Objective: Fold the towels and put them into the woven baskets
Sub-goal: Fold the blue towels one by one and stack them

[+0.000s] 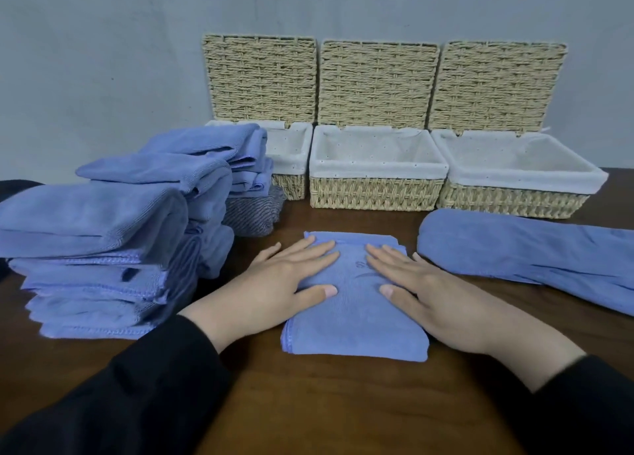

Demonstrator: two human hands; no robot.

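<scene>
Both hands flat on a folded blue towel.

Left hand and right hand lying palm down, fingers straight, pressing the folded towel onto the wooden table, grasping nothing. Left of the left hand, a stack of blue towels. Right of the right hand, a loose towel spread out. Beyond the fingertips, three woven baskets in a row, white-lined, lids upright.
</scene>
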